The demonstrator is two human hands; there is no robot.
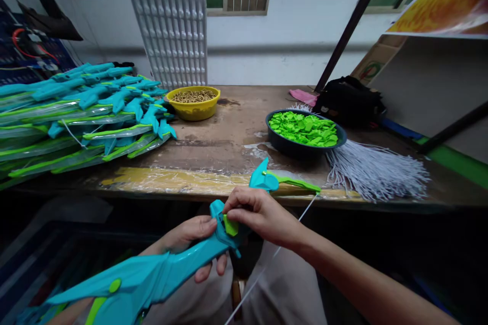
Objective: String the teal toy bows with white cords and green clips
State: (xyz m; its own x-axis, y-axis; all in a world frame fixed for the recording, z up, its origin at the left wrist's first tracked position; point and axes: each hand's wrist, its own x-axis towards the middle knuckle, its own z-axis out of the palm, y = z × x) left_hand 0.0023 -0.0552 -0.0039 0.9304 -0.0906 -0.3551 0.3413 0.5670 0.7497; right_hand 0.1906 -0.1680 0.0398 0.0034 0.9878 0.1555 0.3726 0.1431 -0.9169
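Observation:
A turquoise plastic toy bow [168, 271] with green limbs lies slantwise over the lap. My left hand [196, 236] is wrapped round its middle, thumb on top. My right hand [255, 213] pinches a small green plastic piece [230, 225] against the body, near the upper end. Beyond that hand, a turquoise end with a green limb [299, 182] points right over the table edge. A white cord [272, 256] runs down from the limb's tip. How the green piece sits in the body is partly hidden by the fingers.
Many similar toy bows [95, 111] are piled on the table's left. A yellow bowl [194, 109] holds metal rings. A dark bowl [305, 150] holds green pieces, beside a bundle of white cords [377, 170]. A black bag [348, 101] and a grey moulded panel [171, 35] stand behind.

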